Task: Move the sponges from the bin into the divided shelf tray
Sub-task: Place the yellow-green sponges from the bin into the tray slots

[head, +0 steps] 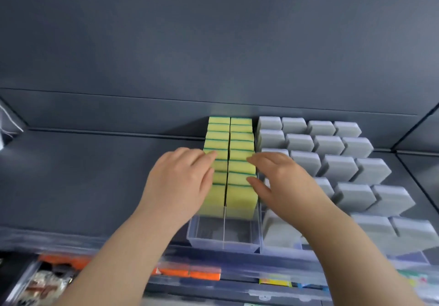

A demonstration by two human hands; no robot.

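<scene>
Two rows of yellow sponges (240,153) with green backs stand upright in a clear divided shelf tray (223,240) on a dark shelf. My left hand (180,182) lies against the left side of the left row, fingers straight, fingertips on the sponge tops. My right hand (280,182) lies against the right side of the right row, fingers straight, thumb touching a front sponge. The tray's front part holds no sponge. The bin is not in view.
Several grey sponges (337,163) stand in rows in the clear tray to the right. The dark shelf surface (83,182) stretches to the left. Below the shelf edge lie orange packs (190,273) and other blurred goods.
</scene>
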